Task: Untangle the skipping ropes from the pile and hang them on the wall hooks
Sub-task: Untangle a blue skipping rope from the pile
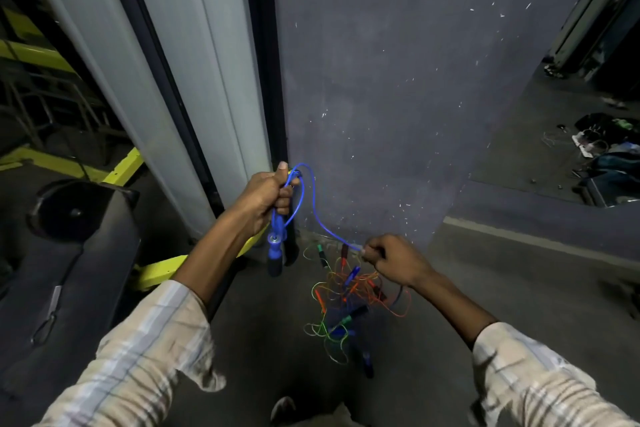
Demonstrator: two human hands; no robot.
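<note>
1. Sleeves (149, 350) of a pale checked shirt frame the view, both arms stretched forward over the floor.
2. Below them lies the pile (349, 302) of orange, green and blue ropes, knotted together, so each must be drawn out singly.
3. Right hand (394, 262) pinches the blue cord with curled fingers just above the pile, likely to feed it free.
4. Left hand (268, 196) is fisted round the blue rope (313, 198), gathering its loops; handles (275, 250) dangle beneath.
5. Beyond stands the grey wall (398, 80); no hooks show.
</note>
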